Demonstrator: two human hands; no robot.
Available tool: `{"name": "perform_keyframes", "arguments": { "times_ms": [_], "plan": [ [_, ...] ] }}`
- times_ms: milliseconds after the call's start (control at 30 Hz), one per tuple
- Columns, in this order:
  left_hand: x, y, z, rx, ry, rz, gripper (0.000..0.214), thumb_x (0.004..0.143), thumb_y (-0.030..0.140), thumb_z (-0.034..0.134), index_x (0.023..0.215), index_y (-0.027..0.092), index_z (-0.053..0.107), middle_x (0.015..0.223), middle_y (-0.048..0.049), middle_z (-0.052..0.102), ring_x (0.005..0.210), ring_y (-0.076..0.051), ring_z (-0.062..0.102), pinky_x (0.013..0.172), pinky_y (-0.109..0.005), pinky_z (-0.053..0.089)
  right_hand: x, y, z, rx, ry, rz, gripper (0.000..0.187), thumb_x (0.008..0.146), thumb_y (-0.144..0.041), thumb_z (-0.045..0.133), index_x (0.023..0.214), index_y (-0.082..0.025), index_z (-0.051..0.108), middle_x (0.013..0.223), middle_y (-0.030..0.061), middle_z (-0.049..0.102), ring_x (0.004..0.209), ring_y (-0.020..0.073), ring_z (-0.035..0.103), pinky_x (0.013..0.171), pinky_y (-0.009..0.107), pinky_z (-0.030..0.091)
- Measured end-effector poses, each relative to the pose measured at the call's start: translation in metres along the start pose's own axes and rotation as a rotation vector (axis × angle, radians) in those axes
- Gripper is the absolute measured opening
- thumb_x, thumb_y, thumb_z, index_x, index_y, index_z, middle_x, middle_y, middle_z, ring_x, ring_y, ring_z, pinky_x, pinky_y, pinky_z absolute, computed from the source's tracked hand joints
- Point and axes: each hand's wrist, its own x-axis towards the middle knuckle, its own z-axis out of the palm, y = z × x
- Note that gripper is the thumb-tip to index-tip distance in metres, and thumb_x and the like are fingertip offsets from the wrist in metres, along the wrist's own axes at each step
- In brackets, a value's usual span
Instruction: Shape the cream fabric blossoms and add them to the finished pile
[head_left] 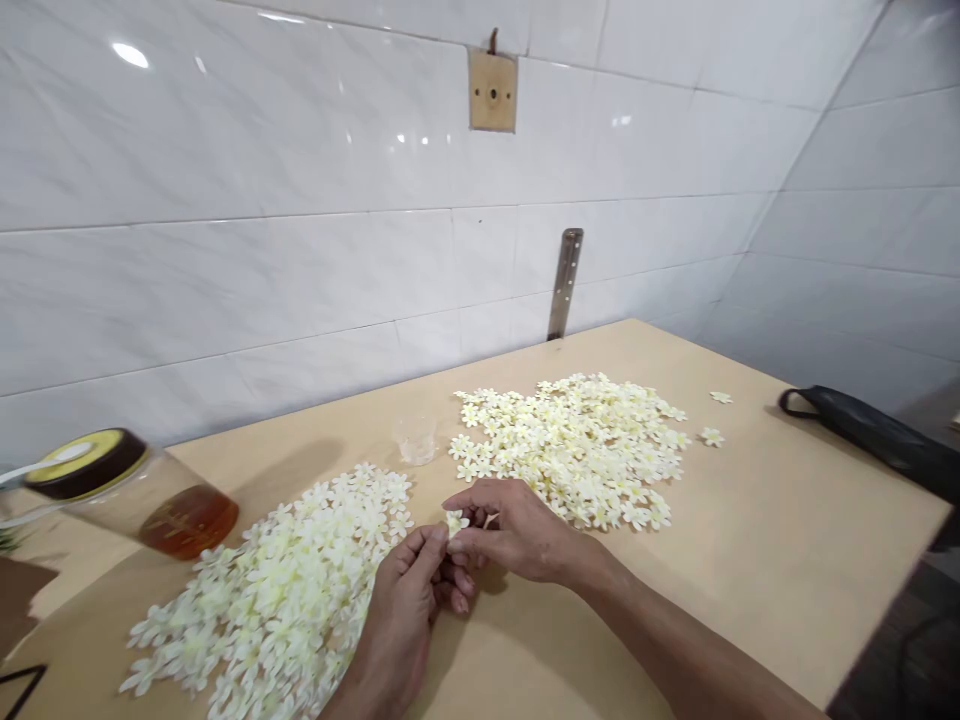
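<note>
Close together over the table, both my hands pinch one small artificial flower (455, 522), white with a pale yellow centre. My left hand (418, 583) grips it from the left and below. My right hand (517, 530) has thumb and forefinger at its right side; the other fingers are partly hidden. Left of my hands spreads a heap of white flowers (292, 585). Beyond my right hand lies a second heap of more yellow flowers (577, 445). A small clear plastic cup (416, 440) stands between the two heaps.
A lidded jar of amber liquid (187, 515) stands at the left. Two loose flowers, one a stray flower (712, 437), lie right of the far heap. A black pouch with a loop (877, 435) rests near the table's (787, 560) right edge. A metal strip (566, 285) leans against the tiled wall (300, 280).
</note>
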Motion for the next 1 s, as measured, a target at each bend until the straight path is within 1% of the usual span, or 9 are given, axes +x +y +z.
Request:
{"name": "perform_keyframes", "arguments": {
  "times_ms": [100, 200, 267, 400, 533, 733, 833, 900, 1000],
  "plan": [
    [0.0007, -0.0027, -0.0013, -0.010, -0.007, -0.003, 0.035, 0.084, 0.045, 0.059, 0.074, 0.012, 0.059, 0.055, -0.0041, 0.060, 0.046, -0.010, 0.052, 0.044, -0.020, 0.039, -0.0009, 0.0001, -0.0001, -0.093, -0.022, -0.026, 0.030, 0.078, -0.028, 0.068, 0.107, -0.022, 0.071, 0.093, 0.0038, 0.070, 0.076, 0.0157, 0.064, 0.072, 0.026, 0.049],
    [0.0024, -0.0055, -0.0014, -0.012, -0.015, 0.018, 0.036, 0.085, 0.046, 0.058, 0.075, 0.011, 0.059, 0.058, -0.0053, 0.061, 0.047, -0.011, 0.053, 0.045, -0.020, 0.041, -0.0002, 0.0040, -0.0006, -0.096, -0.007, 0.020, 0.031, 0.083, -0.029, 0.062, 0.113, -0.022, 0.068, 0.096, 0.0049, 0.070, 0.080, 0.0163, 0.063, 0.072, 0.026, 0.048],
    [0.0031, -0.0065, -0.0010, -0.008, -0.020, 0.011, 0.038, 0.085, 0.048, 0.057, 0.074, 0.011, 0.058, 0.055, -0.0050, 0.060, 0.045, -0.011, 0.053, 0.043, -0.021, 0.041, 0.0008, 0.0057, -0.0013, -0.133, -0.030, -0.010, 0.031, 0.084, -0.028, 0.061, 0.114, -0.023, 0.068, 0.091, 0.0040, 0.070, 0.081, 0.0167, 0.063, 0.073, 0.026, 0.047],
    [0.0018, -0.0055, 0.0005, -0.005, -0.013, 0.000, 0.039, 0.086, 0.049, 0.056, 0.074, 0.011, 0.058, 0.054, -0.0052, 0.060, 0.044, -0.011, 0.053, 0.043, -0.020, 0.041, 0.0022, 0.0031, -0.0023, -0.221, -0.066, -0.054, 0.022, 0.087, -0.027, 0.057, 0.105, -0.023, 0.070, 0.080, 0.0019, 0.069, 0.078, 0.0167, 0.061, 0.072, 0.026, 0.044],
    [-0.0007, -0.0032, 0.0023, 0.014, 0.012, 0.001, 0.040, 0.085, 0.049, 0.056, 0.073, 0.011, 0.058, 0.053, -0.0055, 0.060, 0.043, -0.010, 0.051, 0.042, -0.020, 0.040, 0.0019, -0.0023, -0.0023, -0.267, -0.119, -0.026, 0.019, 0.090, -0.025, 0.050, 0.092, -0.021, 0.068, 0.073, 0.0009, 0.067, 0.071, 0.0156, 0.059, 0.067, 0.025, 0.043],
    [-0.0014, -0.0039, 0.0029, 0.012, 0.022, 0.026, 0.040, 0.087, 0.049, 0.054, 0.074, 0.012, 0.057, 0.051, -0.0042, 0.059, 0.042, -0.010, 0.049, 0.042, -0.019, 0.038, 0.0005, -0.0014, -0.0026, -0.225, -0.125, -0.010, 0.027, 0.086, -0.027, 0.056, 0.111, -0.023, 0.066, 0.086, 0.0024, 0.071, 0.080, 0.0172, 0.062, 0.073, 0.025, 0.045],
    [-0.0013, -0.0053, 0.0018, 0.015, 0.032, 0.031, 0.040, 0.087, 0.049, 0.054, 0.073, 0.011, 0.058, 0.052, -0.0039, 0.058, 0.043, -0.009, 0.049, 0.041, -0.019, 0.038, 0.0009, 0.0008, -0.0005, -0.198, -0.109, 0.008, 0.026, 0.089, -0.028, 0.053, 0.111, -0.022, 0.066, 0.077, 0.0010, 0.070, 0.071, 0.0160, 0.063, 0.069, 0.025, 0.046],
    [-0.0008, -0.0061, 0.0006, 0.018, 0.034, 0.032, 0.040, 0.086, 0.048, 0.055, 0.073, 0.011, 0.059, 0.054, -0.0041, 0.059, 0.043, -0.009, 0.049, 0.040, -0.018, 0.037, 0.0013, 0.0019, 0.0019, -0.219, -0.109, -0.003, 0.023, 0.091, -0.028, 0.049, 0.105, -0.022, 0.066, 0.068, -0.0004, 0.067, 0.065, 0.0154, 0.062, 0.066, 0.025, 0.045],
    [0.0004, -0.0068, -0.0016, 0.010, 0.058, 0.029, 0.039, 0.085, 0.049, 0.057, 0.073, 0.012, 0.058, 0.053, -0.0031, 0.058, 0.042, -0.009, 0.048, 0.038, -0.018, 0.035, 0.0012, 0.0043, 0.0063, -0.301, -0.125, -0.040, 0.022, 0.094, -0.029, 0.044, 0.095, -0.022, 0.065, 0.066, 0.0000, 0.066, 0.061, 0.0153, 0.060, 0.062, 0.025, 0.044]
  ]
}}
